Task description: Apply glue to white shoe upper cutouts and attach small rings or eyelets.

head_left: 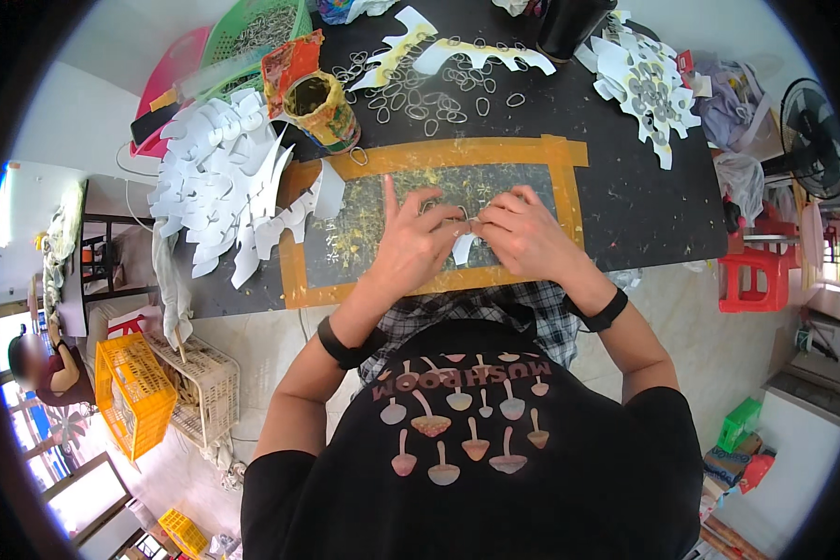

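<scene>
My left hand [414, 245] and my right hand [523, 235] meet over a taped board [355, 252]. Both pinch a small white cut piece [463, 248], which hangs between the fingertips. A thin metal ring seems to be at the pinch too, mostly hidden by the fingers. My left index finger points up and away from the piece. Just left of the board lies a heap of white cut-out pieces [210, 177]. Beyond the board, many oval metal rings [429, 89] are scattered, with a yellow-smeared glue can [322, 112] beside them.
A green basket [252, 37] of metal pieces and a pink basket [173, 70] stand at the far left. White pieces with rings [649, 89] lie far right, near a black cylinder [574, 28]. A red stool [761, 275], a fan [815, 135] and yellow crates [135, 397] surround the table. Another person sits at left.
</scene>
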Demonstrator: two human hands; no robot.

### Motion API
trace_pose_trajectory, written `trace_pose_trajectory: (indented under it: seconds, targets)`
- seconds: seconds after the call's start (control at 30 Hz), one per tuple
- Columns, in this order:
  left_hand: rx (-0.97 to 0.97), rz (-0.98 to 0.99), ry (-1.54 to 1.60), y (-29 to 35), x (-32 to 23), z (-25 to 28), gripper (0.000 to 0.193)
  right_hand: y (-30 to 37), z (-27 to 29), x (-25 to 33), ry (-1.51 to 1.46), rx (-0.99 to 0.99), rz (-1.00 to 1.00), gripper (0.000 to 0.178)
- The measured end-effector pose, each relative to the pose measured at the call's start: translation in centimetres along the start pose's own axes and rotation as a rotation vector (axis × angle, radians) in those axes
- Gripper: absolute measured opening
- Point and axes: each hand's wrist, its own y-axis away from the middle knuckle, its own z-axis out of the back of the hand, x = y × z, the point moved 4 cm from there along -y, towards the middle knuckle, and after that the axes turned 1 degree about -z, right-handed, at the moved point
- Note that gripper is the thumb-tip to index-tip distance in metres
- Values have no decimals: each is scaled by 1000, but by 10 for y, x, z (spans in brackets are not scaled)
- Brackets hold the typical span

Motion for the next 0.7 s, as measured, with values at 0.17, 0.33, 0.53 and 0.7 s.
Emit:
trace_pose_trajectory:
  seconds: [0.17, 0.33, 0.53, 0.7]
  targets:
    - [39, -4, -23, -1, -3, 0, 20, -2, 11, 4, -150, -190, -134, 24]
    - [20, 1, 17, -2, -3, 2, 21, 5, -8, 9, -158, -141, -186, 30]
    - [75, 166, 190, -8, 4, 2, 16, 6, -12, 5, -177, -71, -277, 36]
    - [164, 143, 82, -19, 13, -2, 14, 8, -13, 7, -191, -83, -300, 36]
